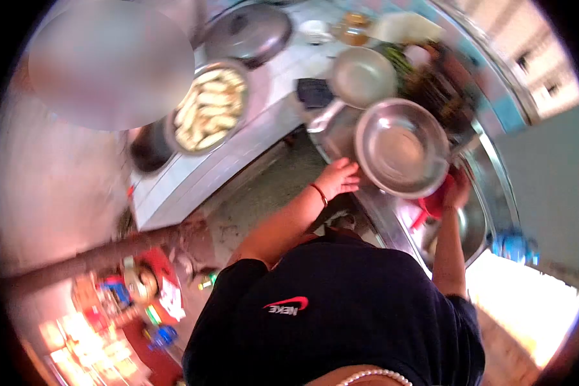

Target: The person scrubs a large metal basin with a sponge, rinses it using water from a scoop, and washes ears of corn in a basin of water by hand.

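Observation:
A wide stainless steel basin (pixel 402 148) sits at the edge of the metal sink counter, with a little liquid or shine in its bottom. My left hand (pixel 339 179) reaches toward its near left rim with fingers stretched out; whether the fingertips touch the rim I cannot tell. Over the sink, my right hand (pixel 457 188) is closed around the edge of a red plastic item with a handle (pixel 435 201), partly hidden by the basin. Behind the basin lies a frying pan (pixel 363 77), its handle pointing toward the counter's front edge.
A pot of pale peeled pieces (pixel 213 106) stands on the tiled counter (pixel 174 190) at left, near a large dark lid (pixel 248 32). The sink bowl (pixel 473 235) is at right. Greens (pixel 397 59) and a honey-coloured jar (pixel 354 29) are at the back.

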Demonstrator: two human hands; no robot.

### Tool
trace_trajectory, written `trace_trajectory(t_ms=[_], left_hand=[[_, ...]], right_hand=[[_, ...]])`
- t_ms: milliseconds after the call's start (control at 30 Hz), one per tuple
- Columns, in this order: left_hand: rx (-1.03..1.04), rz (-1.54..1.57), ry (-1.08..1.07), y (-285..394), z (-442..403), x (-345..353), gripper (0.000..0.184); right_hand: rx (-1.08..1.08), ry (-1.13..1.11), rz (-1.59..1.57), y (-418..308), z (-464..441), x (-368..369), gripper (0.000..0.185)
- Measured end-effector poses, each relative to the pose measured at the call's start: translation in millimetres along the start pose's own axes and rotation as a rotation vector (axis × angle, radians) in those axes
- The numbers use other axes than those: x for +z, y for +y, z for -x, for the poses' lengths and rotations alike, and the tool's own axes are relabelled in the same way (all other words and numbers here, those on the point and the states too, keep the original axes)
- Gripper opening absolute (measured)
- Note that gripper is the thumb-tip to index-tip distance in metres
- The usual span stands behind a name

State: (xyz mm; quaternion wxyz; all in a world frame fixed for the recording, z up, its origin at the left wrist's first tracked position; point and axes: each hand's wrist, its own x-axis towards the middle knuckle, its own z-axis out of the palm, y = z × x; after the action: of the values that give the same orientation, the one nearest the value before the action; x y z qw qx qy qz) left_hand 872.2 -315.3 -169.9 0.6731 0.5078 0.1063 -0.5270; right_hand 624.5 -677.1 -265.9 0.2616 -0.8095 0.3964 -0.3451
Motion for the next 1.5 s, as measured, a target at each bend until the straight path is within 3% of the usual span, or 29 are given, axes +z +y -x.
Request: trace_trajectory(t_ms=[67, 100, 133, 167, 200, 267, 333, 367, 400, 500, 533, 633, 700, 733, 767, 900, 1000, 1033, 1133, 1200, 1300, 1400, 1500], left_hand=[[0.076, -0.098, -0.044, 6, 27, -49, 0.056], [0.104, -0.145, 0.001, 14, 45, -71, 0.048], [0.185, -0.174, 0.047, 20, 59, -98, 0.045], [0.26, -0.21, 0.084, 25, 71, -127, 0.041], [0.333, -0.247, 0.115, 31, 83, -156, 0.038], [0.572, -0.237, 0.222, 64, 110, -217, 0.028], [0.754, -0.457, 0.516, 112, 130, -264, 0.022], [0.864, -0.711, 0.691, 140, 140, -283, 0.022], [0.967, -0.97, 0.866, 167, 144, -302, 0.023], [0.998, -1.253, 0.965, 238, 140, -349, 0.026], [0.94, -1.251, 0.932, 255, 130, -365, 0.03], [0.66, -1.628, 0.897, 313, 116, -366, 0.038], [0.458, -1.807, 0.864, 330, 107, -370, 0.047], [0.537, -1.576, 0.793, 333, 95, -383, 0.051], [0.553, -1.59, 0.819, 330, 85, -392, 0.053], [0.493, -1.706, 0.755, 334, 82, -400, 0.075], [0.521, -1.731, 0.656, 335, 75, -409, 0.094], [0.522, -1.729, 0.633, 335, 72, -409, 0.096], [0.476, -1.701, 0.547, 345, 70, -412, 0.104], [0.481, -1.733, 0.521, 352, 66, -414, 0.107], [0.27, -1.593, 0.476, 363, 62, -407, 0.112], [0.404, -1.489, 0.416, 362, 47, -423, 0.115], [0.311, -1.581, 0.331, 380, 51, -413, 0.117]], right_hand=[[0.216, 0.175, -0.232, -47, 32, -4, 0.03], [0.088, 0.183, -0.274, -60, 56, -8, 0.023], [0.098, 0.179, -0.283, -94, 75, -11, 0.015], [0.065, 0.125, -0.05, -133, 92, -16, 0.008], [0.046, 0.082, -0.133, -133, 112, -4, 0.008], [-0.071, -0.011, -0.357, -211, 138, 18, 0.015], [-0.482, -0.163, -0.331, -293, 137, 44, 0.02], [-0.467, -0.404, -0.353, -329, 132, 59, 0.021], [-0.553, -0.461, -0.432, -368, 127, 85, 0.02], [-0.756, -0.627, -0.47, -486, 108, 178, 0.023], [-0.764, -0.651, -0.444, -522, 106, 214, 0.023], [-0.822, -0.739, -0.398, -606, 104, 335, 0.035], [-0.966, -0.639, -0.115, -633, 106, 414, 0.036], [-0.924, -0.706, 0.001, -640, 109, 442, 0.039], [-0.873, -0.699, 0.11, -644, 114, 464, 0.04], [-0.708, -0.872, 0.388, -666, 120, 478, 0.043], [-0.844, -1.109, 0.648, -671, 113, 485, 0.037], [-0.648, -1.051, 0.549, -654, 117, 505, 0.039], [-0.595, -1.326, 0.645, -653, 104, 526, 0.049], [-0.534, -1.306, 0.607, -650, 103, 531, 0.054], [-0.551, -1.304, 0.519, -644, 99, 535, 0.057], [-0.511, -1.291, 0.538, -657, 98, 522, 0.059], [-0.445, -1.34, 0.507, -654, 89, 529, 0.063]])
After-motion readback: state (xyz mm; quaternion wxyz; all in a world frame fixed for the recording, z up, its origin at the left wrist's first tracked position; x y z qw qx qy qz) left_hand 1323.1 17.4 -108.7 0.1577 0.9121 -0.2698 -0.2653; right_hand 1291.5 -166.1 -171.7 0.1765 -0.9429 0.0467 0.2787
